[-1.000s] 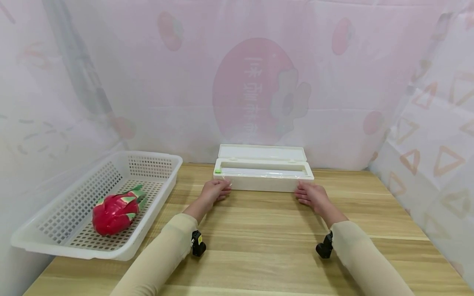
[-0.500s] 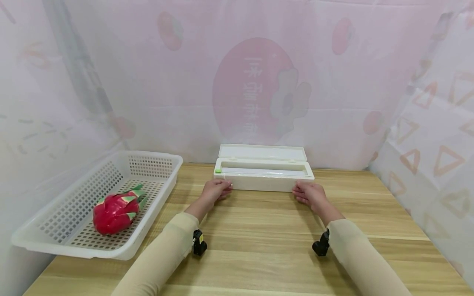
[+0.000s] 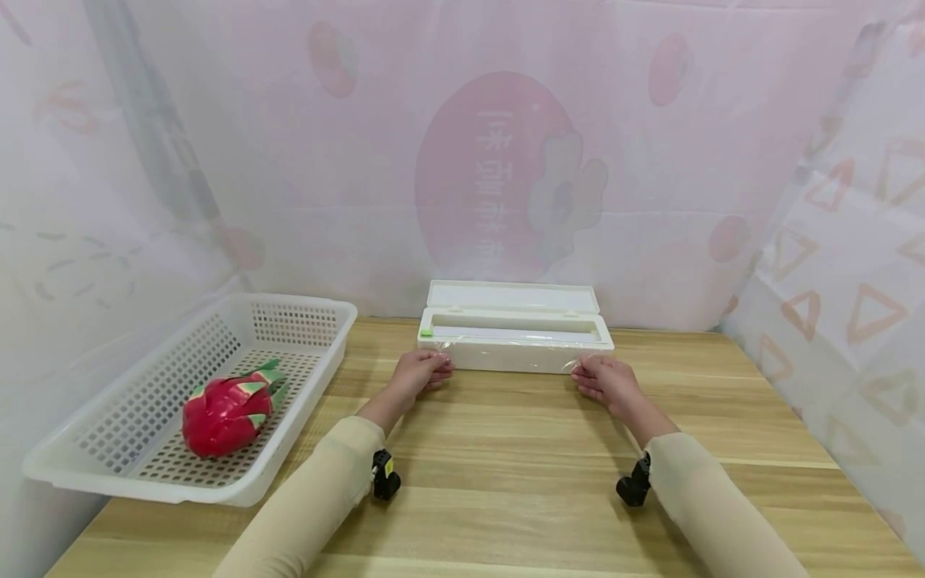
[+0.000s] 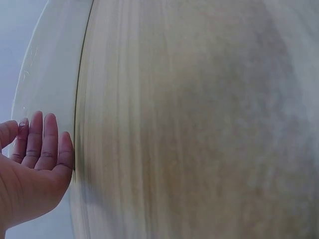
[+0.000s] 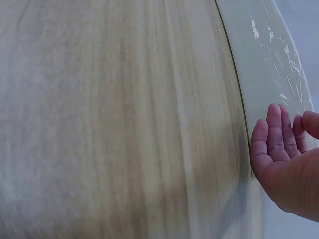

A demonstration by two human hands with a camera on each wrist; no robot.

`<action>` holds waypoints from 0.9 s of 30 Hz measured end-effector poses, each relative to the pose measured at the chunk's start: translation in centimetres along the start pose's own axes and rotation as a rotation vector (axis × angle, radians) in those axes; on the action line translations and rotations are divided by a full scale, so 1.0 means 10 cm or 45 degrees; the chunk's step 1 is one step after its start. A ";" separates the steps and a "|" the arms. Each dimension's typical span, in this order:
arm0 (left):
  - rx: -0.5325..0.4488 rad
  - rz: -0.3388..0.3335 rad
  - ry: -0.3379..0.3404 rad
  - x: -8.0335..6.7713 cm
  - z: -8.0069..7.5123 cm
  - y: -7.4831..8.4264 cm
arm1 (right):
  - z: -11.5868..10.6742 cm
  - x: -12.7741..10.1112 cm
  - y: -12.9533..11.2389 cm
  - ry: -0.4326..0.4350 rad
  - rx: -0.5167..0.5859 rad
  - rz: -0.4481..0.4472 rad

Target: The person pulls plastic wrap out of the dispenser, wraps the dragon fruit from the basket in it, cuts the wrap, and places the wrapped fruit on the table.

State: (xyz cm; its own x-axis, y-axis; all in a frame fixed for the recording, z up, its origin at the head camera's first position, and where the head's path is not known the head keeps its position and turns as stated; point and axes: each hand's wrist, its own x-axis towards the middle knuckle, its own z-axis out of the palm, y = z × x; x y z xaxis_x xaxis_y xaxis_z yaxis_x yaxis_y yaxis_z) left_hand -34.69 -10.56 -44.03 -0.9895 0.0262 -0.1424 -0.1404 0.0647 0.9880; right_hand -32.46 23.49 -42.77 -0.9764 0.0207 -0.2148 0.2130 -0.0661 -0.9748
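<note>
A white cling film dispenser [image 3: 506, 363] stands at the back of the table with its lid [image 3: 513, 298] raised. A small green slider [image 3: 426, 332] sits at the left end of its top. Clear cling film [image 3: 571, 347] hangs over the front, showing as shiny creases. My left hand [image 3: 415, 376] pinches the film between thumb and index finger at the left front corner, the other fingers extended. At the right front corner my right hand [image 3: 611, 384] pinches it the same way. In the right wrist view, creased film [image 5: 286, 69] runs up from the right hand's [image 5: 284, 154] fingertips.
On the left stands a white perforated basket [image 3: 328, 361] holding a red dragon fruit [image 3: 224, 416] with green-tipped scales. The wooden table [image 3: 499, 482] reaches printed cloth walls [image 3: 347, 201] at the back and sides. Each wrist carries a small black camera [image 3: 385, 475].
Both hands stay at the dispenser's front corners, with the right shifting slightly inward. Creases across the film's front show more now than half a second ago.
</note>
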 end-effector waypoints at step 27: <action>0.000 0.033 -0.047 -0.09 -0.06 0.02 | -0.18 -0.10 0.04 -0.011 0.018 -0.051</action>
State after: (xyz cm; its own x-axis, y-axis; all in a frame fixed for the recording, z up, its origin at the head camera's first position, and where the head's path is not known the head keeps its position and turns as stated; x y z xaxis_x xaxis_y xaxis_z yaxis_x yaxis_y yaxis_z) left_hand -33.88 -11.18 -43.63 -0.9908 0.0646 -0.1191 -0.1151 0.0634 0.9913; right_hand -31.36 25.21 -43.05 -0.9845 0.0154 -0.1746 0.1729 -0.0794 -0.9817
